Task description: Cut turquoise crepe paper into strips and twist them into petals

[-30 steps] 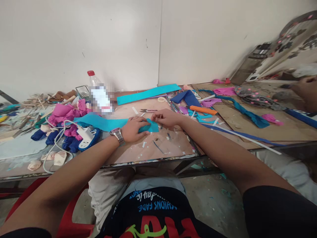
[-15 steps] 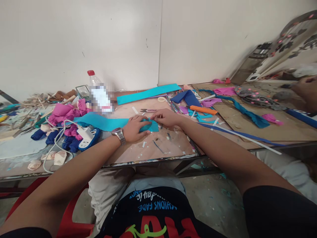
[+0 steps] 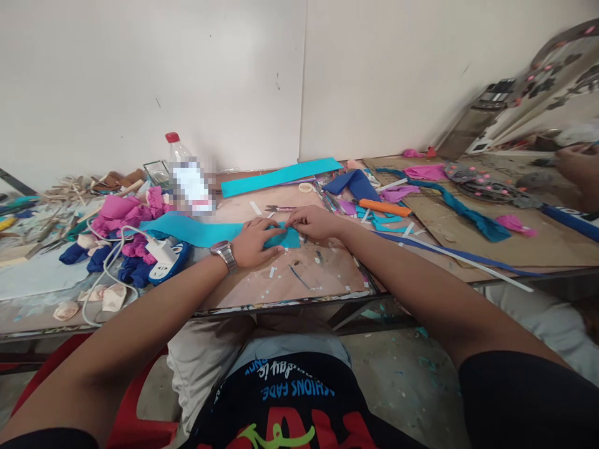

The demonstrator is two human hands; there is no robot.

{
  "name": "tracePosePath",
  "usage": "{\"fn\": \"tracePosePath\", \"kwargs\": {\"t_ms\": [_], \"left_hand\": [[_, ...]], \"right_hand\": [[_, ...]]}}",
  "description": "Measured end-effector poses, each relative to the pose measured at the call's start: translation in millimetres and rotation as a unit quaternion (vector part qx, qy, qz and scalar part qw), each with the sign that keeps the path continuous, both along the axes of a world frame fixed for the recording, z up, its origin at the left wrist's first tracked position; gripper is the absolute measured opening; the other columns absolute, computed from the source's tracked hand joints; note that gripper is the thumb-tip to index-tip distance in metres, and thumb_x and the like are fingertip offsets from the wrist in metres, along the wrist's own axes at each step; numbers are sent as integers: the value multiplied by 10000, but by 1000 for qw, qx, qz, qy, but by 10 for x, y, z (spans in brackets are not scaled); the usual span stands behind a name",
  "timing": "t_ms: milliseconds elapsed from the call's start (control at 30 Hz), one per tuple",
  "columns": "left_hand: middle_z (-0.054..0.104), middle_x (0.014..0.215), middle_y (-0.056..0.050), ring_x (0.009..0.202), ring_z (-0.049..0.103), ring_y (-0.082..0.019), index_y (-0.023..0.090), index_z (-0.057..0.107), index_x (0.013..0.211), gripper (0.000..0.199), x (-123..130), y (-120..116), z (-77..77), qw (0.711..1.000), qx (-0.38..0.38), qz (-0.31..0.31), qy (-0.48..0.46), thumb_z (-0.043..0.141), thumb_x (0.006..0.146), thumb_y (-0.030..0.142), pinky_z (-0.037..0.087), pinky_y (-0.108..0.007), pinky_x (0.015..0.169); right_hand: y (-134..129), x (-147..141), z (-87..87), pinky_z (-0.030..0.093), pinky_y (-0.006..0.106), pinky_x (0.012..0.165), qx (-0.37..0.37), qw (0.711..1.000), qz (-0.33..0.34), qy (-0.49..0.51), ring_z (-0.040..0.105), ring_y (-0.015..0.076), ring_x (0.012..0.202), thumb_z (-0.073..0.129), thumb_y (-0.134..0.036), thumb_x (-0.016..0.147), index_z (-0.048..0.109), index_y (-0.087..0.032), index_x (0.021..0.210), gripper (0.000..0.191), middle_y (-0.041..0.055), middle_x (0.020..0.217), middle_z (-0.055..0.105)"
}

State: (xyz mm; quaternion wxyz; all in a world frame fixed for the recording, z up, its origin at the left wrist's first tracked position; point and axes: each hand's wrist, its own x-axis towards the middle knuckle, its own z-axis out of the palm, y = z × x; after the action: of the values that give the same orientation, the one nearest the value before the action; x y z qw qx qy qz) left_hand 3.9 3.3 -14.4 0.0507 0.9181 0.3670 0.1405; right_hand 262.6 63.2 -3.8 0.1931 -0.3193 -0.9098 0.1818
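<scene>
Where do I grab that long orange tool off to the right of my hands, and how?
Probably at the middle of the orange tool, from above, with thumb and fingers closing on its two long sides. It's slim, lies on its side running roughly left to right by the purple scrap, and its top is uncovered, while your right forearm crosses the near side.

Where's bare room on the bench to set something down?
Best: right-hand cardboard, between the twisted teal strip and the bench's front edge. Smaller: brown surface between left hand and front edge, few scraps. Crowded: left, pink bundles near the power strip; right of right hand, orange tool among scraps.
</scene>
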Motion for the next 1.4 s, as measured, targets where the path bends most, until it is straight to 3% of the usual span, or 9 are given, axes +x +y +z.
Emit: {"fn": "tracePosePath", "kwargs": {"t_ms": [233, 333, 600, 967, 1400], "left_hand": [[536, 1499, -114, 1367, 467, -358, 284, 588, 1453, 594, 6, -20, 25, 1000, -2, 3, 7, 457, 994, 639, 374, -571, 1124], [536, 1498, -113, 1371, 464, -358, 288, 586, 1454, 591, 5, -23, 32, 1000, -3, 3, 8, 456, 995, 638, 375, -573, 1122], [538, 1504, -104, 1371, 465, -360, 303, 582, 1459, 592, 6, -20, 28, 1000, -8, 3, 4, 458, 991, 644, 365, -574, 1130], [544, 1498, -104, 1367, 470, -357, 315, 579, 1463, 583, 2, -8, 21, 1000, -8, 4, 4, 465, 989, 634, 366, -565, 1115], [553, 1504, -103, 1363, 487, -350, 294, 597, 1437, 574, 1, -11, 50, 1000, -7, -1, 6, 462, 992, 631, 372, -560, 1120]], "right_hand": [[-48, -13, 18, 483, 250, 719, -42, 999, -28, 18, 681, 169, 791, 592, -308, 920, 767, -194, 1235, 378, 48, 971, 810], [-55, -19, 30, 469, 253, 707, -47, 998, -45, 21, 679, 177, 781, 598, -358, 920, 791, -179, 1185, 374, 47, 938, 814], [-56, -33, 38, 466, 250, 772, -63, 997, -32, 6, 701, 183, 882, 589, -361, 916, 823, -216, 1128, 348, 28, 1007, 820], [-70, -47, -20, 427, 229, 645, -87, 995, -33, 38, 628, 137, 697, 650, -385, 870, 796, -200, 1156, 370, 26, 832, 775], [-53, -49, -58, 494, 247, 728, -90, 995, -25, 36, 694, 165, 829, 638, -339, 882, 801, -197, 1154, 347, 45, 998, 806]]}}
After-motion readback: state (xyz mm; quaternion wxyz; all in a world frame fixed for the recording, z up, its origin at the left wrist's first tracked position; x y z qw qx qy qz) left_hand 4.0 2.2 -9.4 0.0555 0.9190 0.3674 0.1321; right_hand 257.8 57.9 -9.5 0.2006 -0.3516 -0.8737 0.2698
